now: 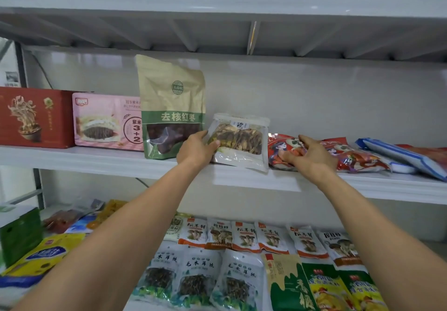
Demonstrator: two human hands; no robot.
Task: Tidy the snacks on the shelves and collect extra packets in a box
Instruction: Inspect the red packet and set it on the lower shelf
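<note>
open room is lying above the flat red packets [350, 155] on the middle shelf [96, 160], while the tall date pouch [173, 92], pink box [106, 122] and red box [33, 117] are filling the left.

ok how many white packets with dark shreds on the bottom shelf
3, side by side in the front row: left packet, middle packet, right packet. The left forearm covers that row's left end, so more may be hidden.
</note>
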